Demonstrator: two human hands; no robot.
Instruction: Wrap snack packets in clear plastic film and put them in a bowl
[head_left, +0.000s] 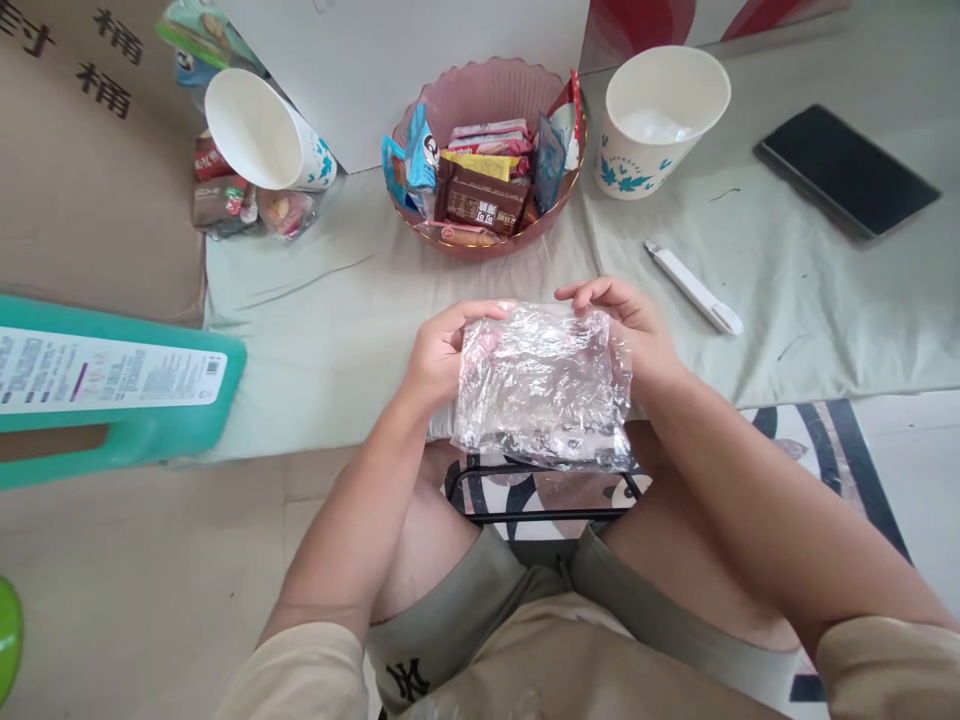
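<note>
Two hands, left hand [437, 352] and right hand [628, 322], tight on one crumpled, glossy, see-through plastic bag [544, 392].

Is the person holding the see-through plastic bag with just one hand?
No, the left hand and the right hand both grip the clear crinkled plastic bag by its sides.
</note>
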